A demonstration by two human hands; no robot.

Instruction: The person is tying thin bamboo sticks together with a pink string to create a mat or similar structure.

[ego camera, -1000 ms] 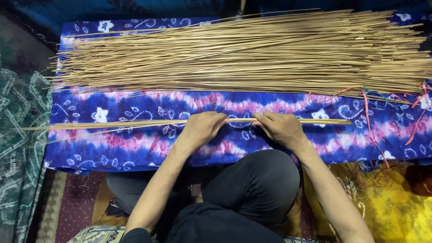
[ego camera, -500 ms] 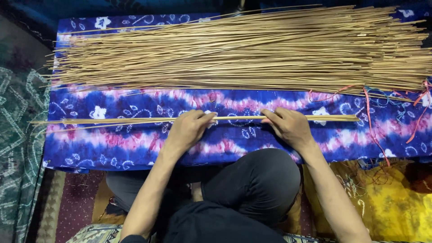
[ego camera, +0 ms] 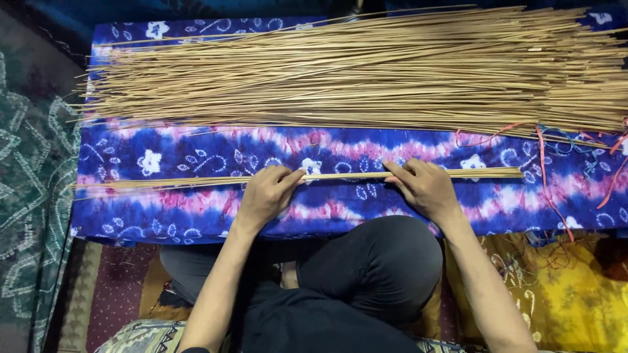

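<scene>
On the worktop (ego camera: pixel 196 216), draped in a blue and pink tie-dyed cloth (ego camera: pixel 196 147), a big pile (ego camera: pixel 366 72) of thin tan sticks is lying along the far edge, loose and fanned, well apart from the work in hand. Nearer the person, a small bundle (ego camera: pixel 163 182) of a few sticks is being laid out lengthwise across the cloth, its ends reaching well past both hands. Judged by the two heaps, only a small share is being set apart so far, and most of the sticks are left to be handled. Red and blue strings (ego camera: pixel 549 189) are trailing over the right edge of the cloth, tying nothing at present. The bundle is being pinched by the left hand (ego camera: pixel 265 196), fingers curled narrowly over it, and pressed down by the right hand (ego camera: pixel 425 189), fingers flattened along the sticks.
</scene>
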